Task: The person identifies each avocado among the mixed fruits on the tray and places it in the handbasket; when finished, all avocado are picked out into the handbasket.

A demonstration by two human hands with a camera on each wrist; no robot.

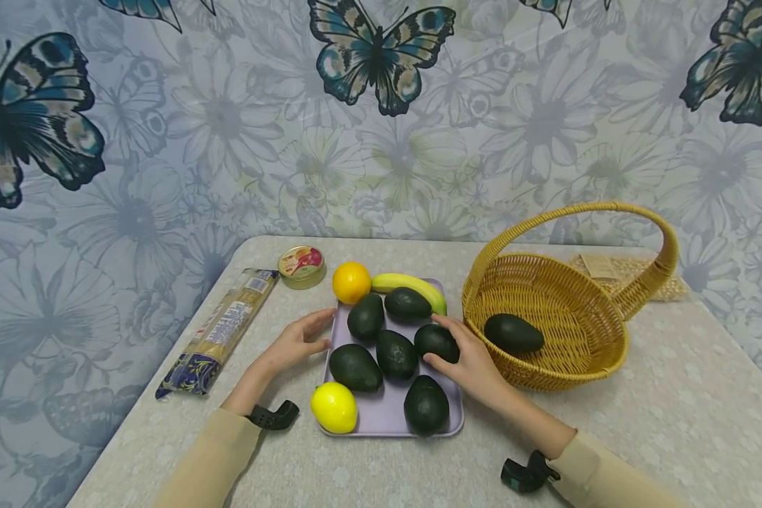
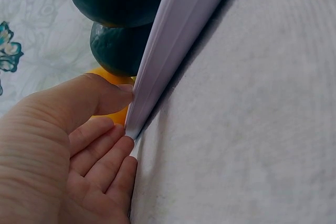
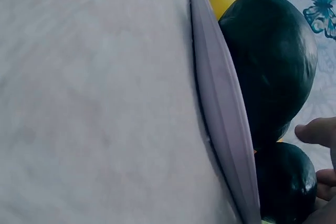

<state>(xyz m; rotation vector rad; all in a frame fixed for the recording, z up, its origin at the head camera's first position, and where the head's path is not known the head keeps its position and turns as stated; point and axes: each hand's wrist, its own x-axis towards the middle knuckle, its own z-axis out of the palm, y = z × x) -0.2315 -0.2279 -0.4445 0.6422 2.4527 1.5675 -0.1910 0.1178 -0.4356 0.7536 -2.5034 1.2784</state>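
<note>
A lilac tray (image 1: 381, 416) carries several dark green avocados (image 1: 396, 355), a lemon (image 1: 334, 408), an orange (image 1: 352, 283) and a banana (image 1: 390, 281). At the tray's left edge is my left hand (image 1: 298, 342); its thumb meets the rim and its fingers lie fairly straight beside the edge in the left wrist view. My right hand (image 1: 476, 363) holds an avocado (image 1: 436, 341) at the tray's right side, thumb on the near side and fingers over the far side. The right wrist view shows this avocado (image 3: 286, 182) low in the tray, behind a larger-looking one (image 3: 268, 66).
A wicker basket (image 1: 565, 310) with a tall handle stands right of the tray, one avocado (image 1: 513, 334) inside. Behind it lies a woven beige piece (image 1: 654, 279). A pasta packet (image 1: 222, 331) and a round tin (image 1: 301, 267) lie on the left. The patterned wall borders the table.
</note>
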